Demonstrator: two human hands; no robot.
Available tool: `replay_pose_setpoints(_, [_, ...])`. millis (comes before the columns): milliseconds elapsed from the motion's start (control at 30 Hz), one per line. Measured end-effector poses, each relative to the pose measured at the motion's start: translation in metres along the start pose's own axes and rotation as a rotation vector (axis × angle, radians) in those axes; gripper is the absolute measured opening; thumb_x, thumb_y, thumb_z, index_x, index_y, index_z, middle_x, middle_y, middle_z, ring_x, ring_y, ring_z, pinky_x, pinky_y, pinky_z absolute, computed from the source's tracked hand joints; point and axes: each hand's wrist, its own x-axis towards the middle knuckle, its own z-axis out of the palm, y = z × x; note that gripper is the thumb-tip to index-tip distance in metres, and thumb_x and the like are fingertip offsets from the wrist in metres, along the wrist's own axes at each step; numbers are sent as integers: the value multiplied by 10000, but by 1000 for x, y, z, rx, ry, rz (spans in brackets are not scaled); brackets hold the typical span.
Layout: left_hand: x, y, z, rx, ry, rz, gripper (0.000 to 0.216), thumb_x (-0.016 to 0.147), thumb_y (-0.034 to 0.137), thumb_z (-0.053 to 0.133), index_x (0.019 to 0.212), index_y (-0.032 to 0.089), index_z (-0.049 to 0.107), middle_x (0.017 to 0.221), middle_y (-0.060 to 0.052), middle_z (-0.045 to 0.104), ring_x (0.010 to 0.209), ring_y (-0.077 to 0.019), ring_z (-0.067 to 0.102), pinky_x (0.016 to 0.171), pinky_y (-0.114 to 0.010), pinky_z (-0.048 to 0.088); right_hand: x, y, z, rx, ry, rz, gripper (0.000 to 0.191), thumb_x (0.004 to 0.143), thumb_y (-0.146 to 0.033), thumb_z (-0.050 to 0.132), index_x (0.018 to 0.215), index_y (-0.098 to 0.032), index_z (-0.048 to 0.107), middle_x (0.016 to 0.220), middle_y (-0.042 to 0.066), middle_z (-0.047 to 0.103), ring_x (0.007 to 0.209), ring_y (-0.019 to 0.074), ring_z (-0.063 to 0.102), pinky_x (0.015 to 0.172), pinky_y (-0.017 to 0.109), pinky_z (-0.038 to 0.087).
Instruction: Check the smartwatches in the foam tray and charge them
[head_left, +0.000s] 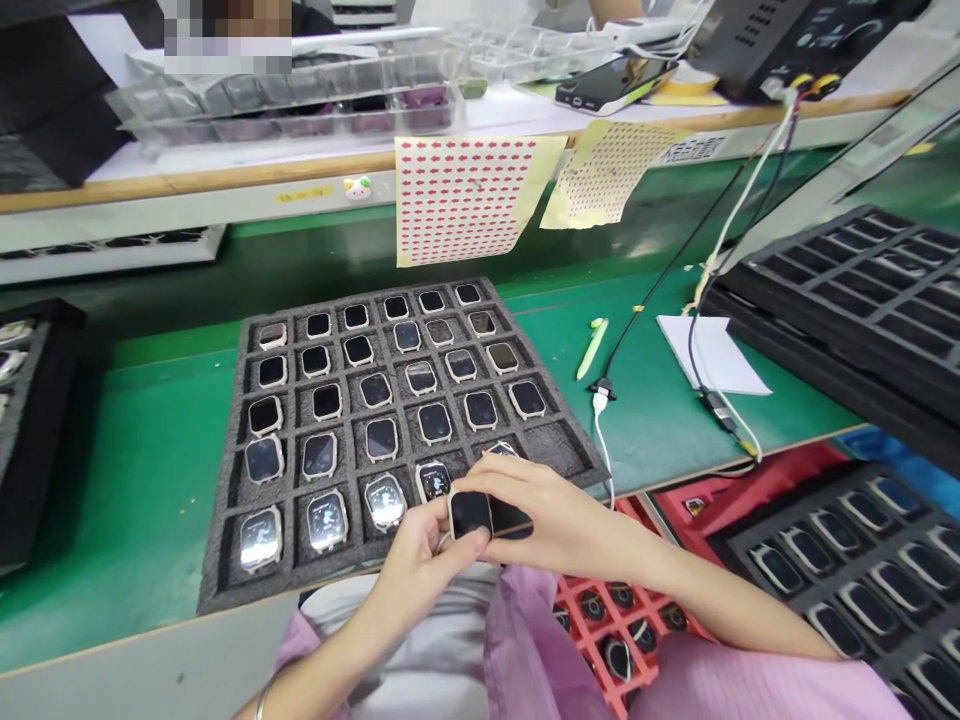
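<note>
A smartwatch case (469,512) with a dark screen and a pale frame, no strap on it, is held above the near edge of a grey foam tray (345,490). My left hand (416,560) pinches its left and lower sides. Over its top and right side, my right hand (529,500) is closed on it too. A dark piece (510,518) shows beneath my right fingers; I cannot make out what it is. Similar watches lie face up in the tray's compartments. In the front row, a watch (327,520) and its neighbours have lit screens.
At right are a white cable (601,400), a green pen (592,350), white paper (712,355) and stacked black trays (847,330). Red trays (592,600) and another watch tray (817,600) stand lower right. Arrow-sticker sheets (472,200) hang from the shelf (337,170).
</note>
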Motion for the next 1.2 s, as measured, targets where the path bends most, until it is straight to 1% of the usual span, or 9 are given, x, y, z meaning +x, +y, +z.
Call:
replay_pose_setpoints(233, [0, 2, -2, 4, -13, -25, 167, 805, 267, 652, 867, 112, 657, 781, -20, 629, 743, -149, 512, 660, -227, 376, 0, -2, 1, 20, 32, -6, 322, 827, -206, 663, 1126, -137, 567, 999, 76, 590, 913, 182, 562, 817, 294, 478])
replay_pose_setpoints(300, [0, 3, -2, 10, -11, -29, 169, 806, 270, 649, 865, 112, 655, 777, -19, 621, 736, -144, 503, 651, -223, 369, -1, -1, 1, 21, 35, -11, 320, 833, -214, 654, 1131, -132, 567, 1001, 80, 593, 915, 183, 563, 819, 299, 480])
replay_pose_setpoints(467, [-2, 1, 0, -1, 0, -44, 157, 799, 265, 655, 843, 114, 647, 750, -13, 610, 718, -142, 502, 667, -226, 384, -3, -1, 0, -10, 51, -17, 343, 824, -227, 664, 1143, -141, 573, 1016, 86, 603, 922, 196, 568, 821, 320, 486])
replay_pose_setpoints(733, [-4, -1, 3, 20, 38, -30, 153, 799, 249, 655, 876, 117, 658, 825, -31, 651, 806, -170, 533, 756, -253, 404, -4, -1, 0, -44, 56, -43, 352, 828, -236, 662, 1149, -123, 570, 1018, 92, 599, 926, 201, 567, 823, 324, 484])
replay_pose_setpoints(967, [-2, -1, 2, 54, -2, -21, 184, 810, 276, 644, 901, 117, 657, 849, -33, 662, 817, -174, 546, 767, -256, 418, -6, -1, 1, -83, 60, -31, 389, 802, -223, 696, 1158, -123, 576, 1039, 94, 599, 951, 209, 566, 852, 340, 474])
replay_pose_setpoints(1200, [-2, -4, 3, 89, 0, -9, 218, 800, 325, 650, 894, 128, 662, 837, -37, 659, 809, -192, 558, 752, -272, 431, -11, -2, -1, -128, 52, -43, 384, 835, -248, 657, 1186, -125, 564, 1035, 103, 590, 936, 211, 555, 834, 360, 481])
